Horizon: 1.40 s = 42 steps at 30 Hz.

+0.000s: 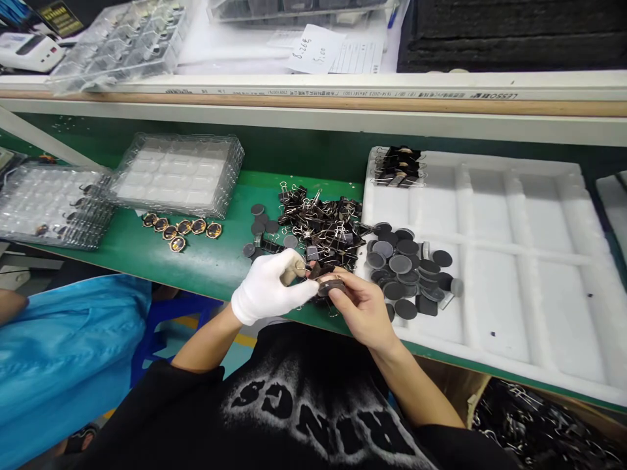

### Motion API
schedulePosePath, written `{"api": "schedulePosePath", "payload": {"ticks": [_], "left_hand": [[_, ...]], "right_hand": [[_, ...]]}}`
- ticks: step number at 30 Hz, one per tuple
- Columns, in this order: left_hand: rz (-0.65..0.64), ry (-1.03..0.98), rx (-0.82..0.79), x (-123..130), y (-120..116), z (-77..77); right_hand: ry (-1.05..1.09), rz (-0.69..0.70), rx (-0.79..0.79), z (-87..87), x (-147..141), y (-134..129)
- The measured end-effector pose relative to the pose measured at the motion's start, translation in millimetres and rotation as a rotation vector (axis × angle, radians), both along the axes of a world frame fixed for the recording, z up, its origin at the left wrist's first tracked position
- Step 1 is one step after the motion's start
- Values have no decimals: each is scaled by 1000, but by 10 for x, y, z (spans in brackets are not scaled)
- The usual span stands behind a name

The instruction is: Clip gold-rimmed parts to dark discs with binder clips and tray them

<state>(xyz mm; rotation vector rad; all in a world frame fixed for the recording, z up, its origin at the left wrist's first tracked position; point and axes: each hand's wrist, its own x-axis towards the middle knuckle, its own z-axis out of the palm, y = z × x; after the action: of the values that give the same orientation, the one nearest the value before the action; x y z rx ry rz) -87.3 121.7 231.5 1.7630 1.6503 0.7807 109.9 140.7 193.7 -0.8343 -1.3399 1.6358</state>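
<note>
My left hand (272, 287), in a white glove, pinches a black binder clip (317, 269) by its wire handles. Bare-fingered, my right hand (365, 307) grips a dark round disc (331, 286) between thumb and fingers, right against the clip. Whether the clip's jaws are around the disc's edge I cannot tell. Just beyond both hands lies a heap of black binder clips (323, 225). To the right, a pile of dark grey discs (404, 264) rests in the white foam tray (465, 281), and several more discs (258, 227) lie left of the clips.
Clipped pieces (399, 166) stand in the foam tray's far left corner. Gold-rimmed round pieces (183, 226) lie on the green table, near stacked clear plastic trays (174, 173). A shelf edge (313, 108) crosses above. At lower right is a box of clips (539, 424); a person in blue (63, 346) sits left.
</note>
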Motion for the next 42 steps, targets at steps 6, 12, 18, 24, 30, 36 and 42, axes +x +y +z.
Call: {"api": "schedulePosePath", "payload": {"ticks": [6,12,18,24,30,36,42], "left_hand": [[155,-187,7,147,-20,-55],[111,-536,-5,290,-33,-186],[135,-584,37,339,-25,-257],[166,-499,68,119,128,-125],[30,-329,52,2,220,11],[-3,-119,115,-33,305,70],[-115,53,188,-77,380,126]], "right_hand": [[-35,-71,9,-1,40,9],[-45,-194,61,-59,10,-52],[-20,-190,93,-79,-7,-120],[11,-214,66,65,61,-96],[-189,-230,124,43,193,14],[-321,-161,222,14,226,67],[-379,-150,346,20,223,124]]}}
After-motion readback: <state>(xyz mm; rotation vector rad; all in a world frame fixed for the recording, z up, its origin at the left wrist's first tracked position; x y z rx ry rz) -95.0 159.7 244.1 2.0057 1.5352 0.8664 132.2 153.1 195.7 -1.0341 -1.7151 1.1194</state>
